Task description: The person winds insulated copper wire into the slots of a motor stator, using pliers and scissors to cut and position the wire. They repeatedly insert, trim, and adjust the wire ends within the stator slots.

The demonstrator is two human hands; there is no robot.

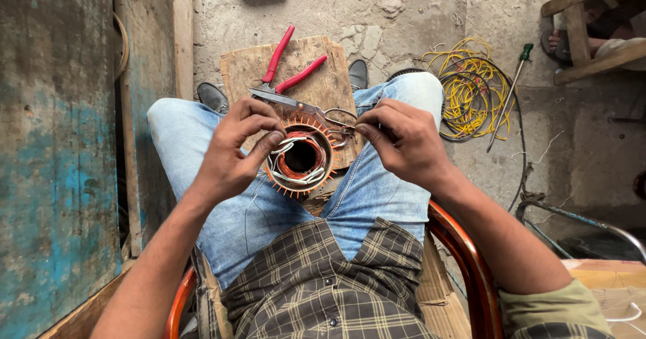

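Plaid shirt hem (323, 285) nearest; left hand (235, 150) fingers pinch white wires on stator (301, 157) (orange-slotted, btwn both hands). Right hand (404, 140) fingers pinched together on thin wire; scissors (296, 103), red pliers (286, 66) just beyond.

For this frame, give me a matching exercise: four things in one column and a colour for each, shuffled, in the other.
Things:
1. pliers
2. wire coil
3. screwdriver
4. jeans

Colours:
A. yellow
B. light blue
C. red handles
D. green handle

Pairs: 1-C, 2-A, 3-D, 4-B
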